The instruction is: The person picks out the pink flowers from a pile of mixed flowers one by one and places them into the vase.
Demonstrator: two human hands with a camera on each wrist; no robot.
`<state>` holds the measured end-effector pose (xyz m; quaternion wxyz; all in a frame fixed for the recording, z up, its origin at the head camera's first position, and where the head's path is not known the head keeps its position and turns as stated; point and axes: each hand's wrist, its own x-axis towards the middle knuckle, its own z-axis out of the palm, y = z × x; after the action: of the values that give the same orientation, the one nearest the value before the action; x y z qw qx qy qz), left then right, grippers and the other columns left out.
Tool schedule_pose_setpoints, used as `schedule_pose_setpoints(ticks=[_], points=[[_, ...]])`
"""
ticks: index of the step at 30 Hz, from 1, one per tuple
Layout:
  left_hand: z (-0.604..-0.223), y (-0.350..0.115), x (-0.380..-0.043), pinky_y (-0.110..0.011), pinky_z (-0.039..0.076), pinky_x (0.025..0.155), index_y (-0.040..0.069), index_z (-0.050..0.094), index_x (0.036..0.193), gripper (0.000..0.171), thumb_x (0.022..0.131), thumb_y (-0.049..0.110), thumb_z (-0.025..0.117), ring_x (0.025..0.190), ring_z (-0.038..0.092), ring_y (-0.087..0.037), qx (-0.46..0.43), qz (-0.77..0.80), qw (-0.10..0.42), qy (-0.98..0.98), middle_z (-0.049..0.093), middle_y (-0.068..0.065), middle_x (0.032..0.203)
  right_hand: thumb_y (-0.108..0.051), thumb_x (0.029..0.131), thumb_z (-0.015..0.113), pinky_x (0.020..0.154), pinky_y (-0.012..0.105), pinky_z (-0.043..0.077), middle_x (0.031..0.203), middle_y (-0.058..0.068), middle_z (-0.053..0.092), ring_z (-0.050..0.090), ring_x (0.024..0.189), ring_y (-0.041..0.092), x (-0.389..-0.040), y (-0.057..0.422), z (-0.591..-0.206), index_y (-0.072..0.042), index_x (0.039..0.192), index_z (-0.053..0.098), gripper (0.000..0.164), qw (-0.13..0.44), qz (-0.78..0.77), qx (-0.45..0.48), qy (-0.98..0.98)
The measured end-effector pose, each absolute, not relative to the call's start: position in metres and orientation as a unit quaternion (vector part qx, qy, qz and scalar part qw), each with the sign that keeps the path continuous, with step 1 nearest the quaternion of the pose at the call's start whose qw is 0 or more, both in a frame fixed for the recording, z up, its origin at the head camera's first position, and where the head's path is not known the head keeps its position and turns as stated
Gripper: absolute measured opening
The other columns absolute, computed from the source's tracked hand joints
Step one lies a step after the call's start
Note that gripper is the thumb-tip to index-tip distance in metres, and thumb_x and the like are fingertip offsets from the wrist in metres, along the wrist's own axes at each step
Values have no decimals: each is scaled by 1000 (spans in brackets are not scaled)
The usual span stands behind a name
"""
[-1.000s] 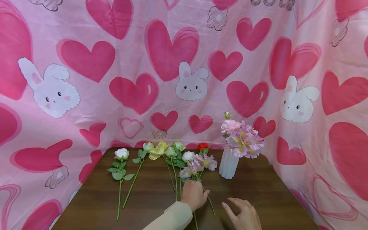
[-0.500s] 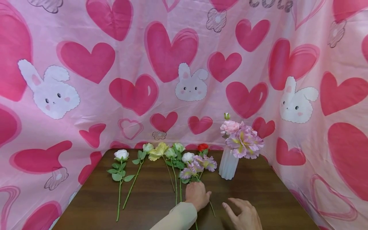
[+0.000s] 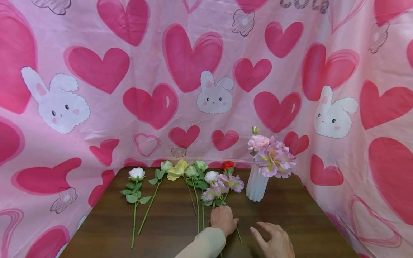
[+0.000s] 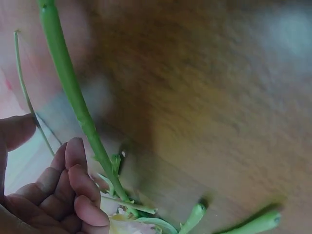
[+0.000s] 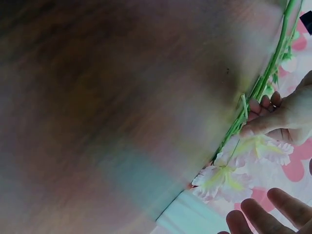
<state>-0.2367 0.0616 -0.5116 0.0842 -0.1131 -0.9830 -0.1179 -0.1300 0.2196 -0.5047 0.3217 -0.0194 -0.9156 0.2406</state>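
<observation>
My left hand (image 3: 223, 219) is low over the flower stems at the table's middle. In the left wrist view its fingers are loosely bent, with a gap between thumb (image 4: 19, 130) and fingertips. A thin stem (image 4: 25, 87) runs past the thumb tip and behind the fingers. A thicker green stem (image 4: 73, 92) passes beside the fingers. Just beyond the hand lie purple-and-yellow flowers (image 3: 221, 189), a white rose (image 3: 211, 176) and a red rose (image 3: 227, 165). My right hand (image 3: 274, 240) hovers by the near edge, holding nothing, its fingers (image 5: 258, 219) spread and relaxed.
A white fluted vase (image 3: 256, 184) stands right of the loose flowers, holding pink and purple blooms (image 3: 274, 157). On the left lie a white rose (image 3: 137, 173), a yellow flower (image 3: 179, 170) and pale green-white roses (image 3: 191, 171). A pink heart-patterned cloth (image 3: 145, 64) surrounds the wooden table (image 3: 103, 222).
My left hand has slid slightly to the right across the stems, toward the thin purple-flower stem. The flowers and my right hand have hardly moved.
</observation>
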Motion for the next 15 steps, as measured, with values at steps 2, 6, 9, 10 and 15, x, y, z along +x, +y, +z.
schedule_pose_setpoints(ticks=[2, 6, 9, 10, 15], points=[[-511, 61, -235, -39, 54, 72, 11, 69, 76, 40, 81, 48, 82, 73, 66, -21, -116, -119, 80, -983, 69, -3, 76, -37, 79, 89, 76, 52, 56, 94, -2, 77, 72, 90, 26, -130, 220, -504, -17, 94, 82, 27, 321, 242, -19, -915], [-510, 59, -232, -39, 54, 69, 13, 64, 70, 33, 83, 37, 81, 69, 66, -21, -111, -151, 63, -980, 67, -3, 73, -39, 80, 88, 76, 52, 56, 95, -2, 77, 72, 91, 26, -130, 220, -503, -18, 94, 82, 26, 327, 242, -12, -913], [-509, 54, -231, -41, 55, 67, 13, 60, 66, 33, 85, 30, 81, 68, 66, -23, -95, -210, 31, -973, 65, -3, 71, -38, 80, 88, 76, 51, 56, 95, -2, 77, 72, 91, 26, -131, 220, -503, -19, 94, 82, 25, 332, 243, -7, -912], [-508, 53, -231, -43, 55, 67, 11, 60, 67, 32, 85, 28, 81, 69, 66, -25, -86, -234, 19, -968, 65, -5, 72, -38, 80, 88, 76, 52, 56, 95, -2, 77, 72, 91, 27, -131, 221, -503, -19, 94, 81, 25, 332, 243, -5, -912], [-506, 48, -230, -49, 56, 72, 3, 66, 77, 25, 86, 21, 82, 78, 67, -33, -32, -320, -13, -947, 67, -13, 80, -39, 80, 88, 76, 53, 56, 96, 0, 77, 72, 91, 28, -131, 221, -504, -18, 94, 82, 26, 329, 243, -8, -913]])
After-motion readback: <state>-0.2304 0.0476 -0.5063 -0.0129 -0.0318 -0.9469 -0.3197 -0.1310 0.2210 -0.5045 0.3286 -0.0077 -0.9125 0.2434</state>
